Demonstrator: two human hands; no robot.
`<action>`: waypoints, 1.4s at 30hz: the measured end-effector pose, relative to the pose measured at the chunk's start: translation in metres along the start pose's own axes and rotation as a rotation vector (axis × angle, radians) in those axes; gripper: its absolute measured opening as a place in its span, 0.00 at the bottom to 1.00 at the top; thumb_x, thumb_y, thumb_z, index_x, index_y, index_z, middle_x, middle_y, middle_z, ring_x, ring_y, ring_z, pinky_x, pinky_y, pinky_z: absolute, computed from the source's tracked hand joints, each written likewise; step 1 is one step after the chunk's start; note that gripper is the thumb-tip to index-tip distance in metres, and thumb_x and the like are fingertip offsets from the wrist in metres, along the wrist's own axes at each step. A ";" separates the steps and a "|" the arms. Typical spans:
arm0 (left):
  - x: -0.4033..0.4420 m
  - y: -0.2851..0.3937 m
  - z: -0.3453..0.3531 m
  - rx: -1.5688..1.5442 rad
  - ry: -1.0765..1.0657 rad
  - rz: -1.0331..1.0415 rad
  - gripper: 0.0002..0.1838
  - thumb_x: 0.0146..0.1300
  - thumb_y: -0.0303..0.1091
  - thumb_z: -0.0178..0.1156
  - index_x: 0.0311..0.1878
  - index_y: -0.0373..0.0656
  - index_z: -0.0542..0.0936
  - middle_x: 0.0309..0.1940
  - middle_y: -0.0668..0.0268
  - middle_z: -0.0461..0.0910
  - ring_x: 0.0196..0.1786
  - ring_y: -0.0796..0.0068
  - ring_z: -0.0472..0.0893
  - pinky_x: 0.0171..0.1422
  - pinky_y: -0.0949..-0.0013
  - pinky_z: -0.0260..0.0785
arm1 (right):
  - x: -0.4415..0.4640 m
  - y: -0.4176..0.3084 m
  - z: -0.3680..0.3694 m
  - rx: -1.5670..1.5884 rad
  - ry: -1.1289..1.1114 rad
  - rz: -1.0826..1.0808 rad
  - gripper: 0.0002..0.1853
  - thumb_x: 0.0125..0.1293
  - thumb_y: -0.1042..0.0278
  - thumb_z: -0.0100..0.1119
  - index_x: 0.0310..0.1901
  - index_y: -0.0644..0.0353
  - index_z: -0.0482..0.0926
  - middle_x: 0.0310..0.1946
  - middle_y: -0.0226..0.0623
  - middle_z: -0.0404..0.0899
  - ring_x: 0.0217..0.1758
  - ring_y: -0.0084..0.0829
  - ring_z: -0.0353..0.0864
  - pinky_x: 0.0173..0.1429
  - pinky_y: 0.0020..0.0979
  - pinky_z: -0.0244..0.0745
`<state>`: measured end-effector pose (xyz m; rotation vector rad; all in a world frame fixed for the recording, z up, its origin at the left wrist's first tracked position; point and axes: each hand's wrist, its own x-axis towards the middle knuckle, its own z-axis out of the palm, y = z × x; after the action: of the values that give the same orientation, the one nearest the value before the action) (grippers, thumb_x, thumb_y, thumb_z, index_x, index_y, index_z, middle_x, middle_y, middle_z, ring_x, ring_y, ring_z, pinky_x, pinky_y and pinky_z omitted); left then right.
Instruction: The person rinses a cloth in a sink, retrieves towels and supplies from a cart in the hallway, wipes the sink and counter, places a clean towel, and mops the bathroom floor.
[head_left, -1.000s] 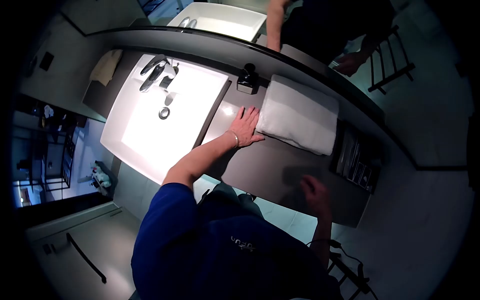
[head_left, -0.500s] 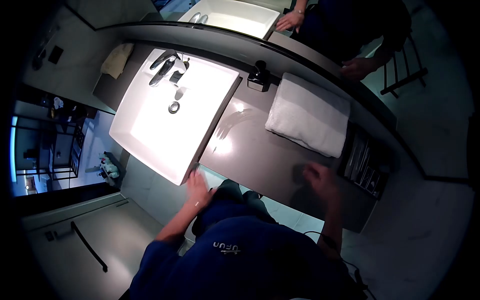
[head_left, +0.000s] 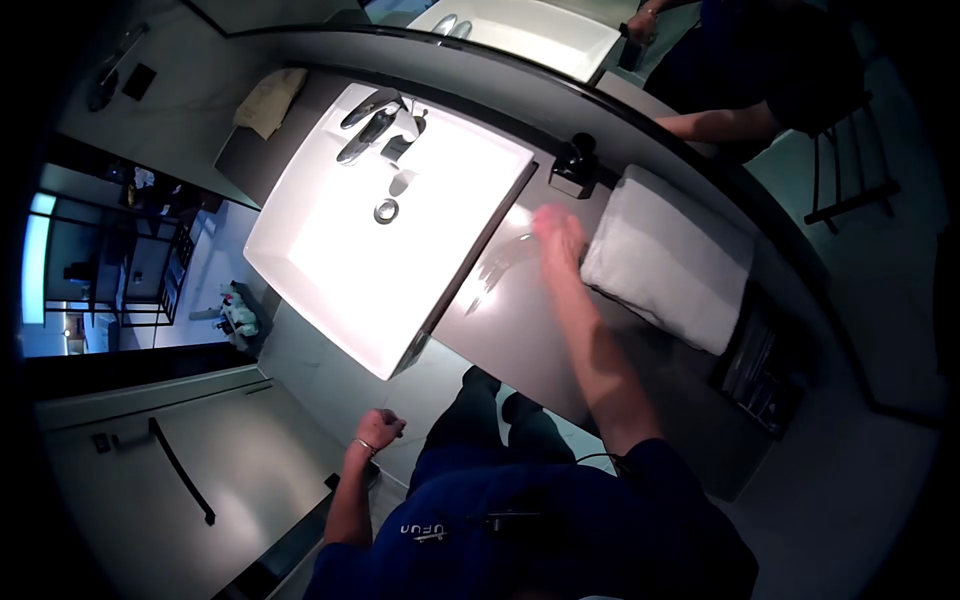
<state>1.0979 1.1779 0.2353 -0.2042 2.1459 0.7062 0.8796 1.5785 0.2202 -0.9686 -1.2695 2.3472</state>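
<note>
My right hand (head_left: 558,232) reaches over the dark counter (head_left: 520,330), between the sink and the towel. It is smeared by motion, so its fingers are unclear. Just beyond it, near the mirror, stands a black soap dispenser (head_left: 574,170); a gap seems to separate the two. Wet streaks (head_left: 495,270) shine on the counter beside the hand. My left hand (head_left: 380,428) hangs below the sink's front edge, fingers curled in, with nothing visible in them. The white sink (head_left: 330,260) has a chrome faucet (head_left: 375,130) at its back edge. A folded white towel (head_left: 670,255) lies right of my right hand.
Right of the towel sits a dark tray (head_left: 760,375) with packets. A beige cloth (head_left: 270,103) lies on the counter's far left. The mirror (head_left: 690,150) runs along the back. At lower left is a panel with a black handle (head_left: 182,470).
My right hand has moved forward and left, from the counter's front right toward the soap dispenser. My left hand has dropped away from the sink's corner and curled. The view has shifted slightly.
</note>
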 end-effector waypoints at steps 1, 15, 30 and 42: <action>-0.009 0.010 -0.002 0.005 -0.006 -0.013 0.14 0.56 0.43 0.61 0.31 0.39 0.83 0.23 0.61 0.82 0.27 0.68 0.82 0.36 0.64 0.72 | 0.015 0.008 0.002 0.001 0.007 0.013 0.11 0.69 0.73 0.44 0.49 0.65 0.70 0.42 0.45 0.76 0.44 0.36 0.78 0.48 0.33 0.76; -0.039 0.093 -0.063 0.246 0.178 0.251 0.15 0.60 0.44 0.57 0.33 0.40 0.80 0.27 0.54 0.79 0.34 0.51 0.78 0.38 0.57 0.70 | -0.116 -0.004 -0.047 -0.127 -1.020 0.248 0.22 0.64 0.65 0.55 0.58 0.66 0.69 0.53 0.40 0.74 0.58 0.34 0.71 0.63 0.32 0.66; -0.029 0.208 -0.065 0.386 0.089 0.752 0.12 0.62 0.39 0.56 0.40 0.41 0.79 0.35 0.56 0.79 0.41 0.55 0.77 0.45 0.61 0.70 | -0.226 0.101 -0.052 -0.173 -0.926 1.348 0.16 0.63 0.65 0.56 0.49 0.63 0.73 0.39 0.40 0.78 0.39 0.34 0.80 0.45 0.36 0.78; 0.188 0.287 -0.198 0.798 1.267 0.296 0.37 0.52 0.47 0.62 0.60 0.33 0.65 0.65 0.47 0.57 0.69 0.42 0.52 0.66 0.37 0.44 | -0.132 -0.092 -0.097 -0.591 -0.552 0.015 0.15 0.67 0.65 0.51 0.52 0.64 0.75 0.41 0.37 0.81 0.42 0.27 0.80 0.45 0.26 0.75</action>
<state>0.7361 1.3240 0.3047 0.1697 3.5122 -0.3464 1.0373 1.6186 0.3145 -0.4557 -2.2557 2.3764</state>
